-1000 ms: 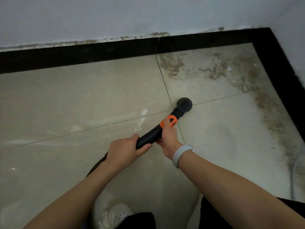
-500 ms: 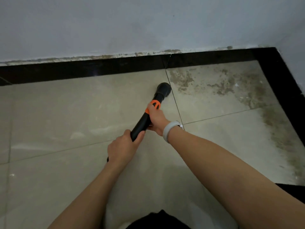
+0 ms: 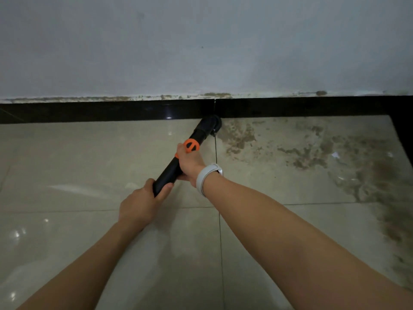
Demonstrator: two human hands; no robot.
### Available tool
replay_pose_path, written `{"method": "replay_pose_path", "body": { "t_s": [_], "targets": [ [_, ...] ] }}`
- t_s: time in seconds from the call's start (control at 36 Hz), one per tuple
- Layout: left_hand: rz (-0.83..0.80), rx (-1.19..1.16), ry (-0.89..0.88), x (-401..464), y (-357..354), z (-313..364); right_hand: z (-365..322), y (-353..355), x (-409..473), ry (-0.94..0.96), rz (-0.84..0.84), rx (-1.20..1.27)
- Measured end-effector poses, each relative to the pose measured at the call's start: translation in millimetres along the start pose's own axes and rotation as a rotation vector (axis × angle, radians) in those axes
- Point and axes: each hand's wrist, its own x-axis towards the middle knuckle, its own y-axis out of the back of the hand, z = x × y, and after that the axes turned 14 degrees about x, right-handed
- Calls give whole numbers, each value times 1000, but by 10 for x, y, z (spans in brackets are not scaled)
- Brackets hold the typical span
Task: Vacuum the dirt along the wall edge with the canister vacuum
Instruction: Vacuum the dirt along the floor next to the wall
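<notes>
Both my hands hold a black vacuum wand with an orange collar. My left hand grips its near end. My right hand, with a white wristband, grips it just below the collar. The round black nozzle sits on the floor against the black skirting, at the tile joint. Brown dirt covers the beige tiles right of the nozzle and spreads toward the right corner. The canister and hose are out of view.
A grey-white wall rises above the skirting, with brown stains along its bottom edge. A second black skirting runs down the right side, forming a corner. Glossy beige floor tiles lie to the left.
Both hands pushed the wand forward and left; the nozzle went from the open floor to the skirting at the wall. My view came closer to the wall.
</notes>
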Motion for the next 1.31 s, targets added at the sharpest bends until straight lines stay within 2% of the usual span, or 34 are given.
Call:
{"method": "replay_pose_path", "body": {
  "t_s": [0.14,0.28,0.42,0.53,1.03,1.14,1.31],
  "targets": [
    [-46,76,54,-157,16,220,7,242,15,-70,-100,4],
    [-97,176,68,-197,130,473,-125,467,-60,-143,-132,62],
    [-223,262,-5,-131,305,694,-271,663,-148,-153,-120,89],
    [-267,230,-49,-180,241,848,-273,783,-154,-127,-101,50],
    [-180,139,-301,79,12,1314,-418,1344,-123,16,94,123],
    [-99,131,-331,80,26,1384,-454,1456,-136,37,74,199],
    [27,126,-281,27,79,1235,-435,1292,-163,57,49,281]
  ]
}}
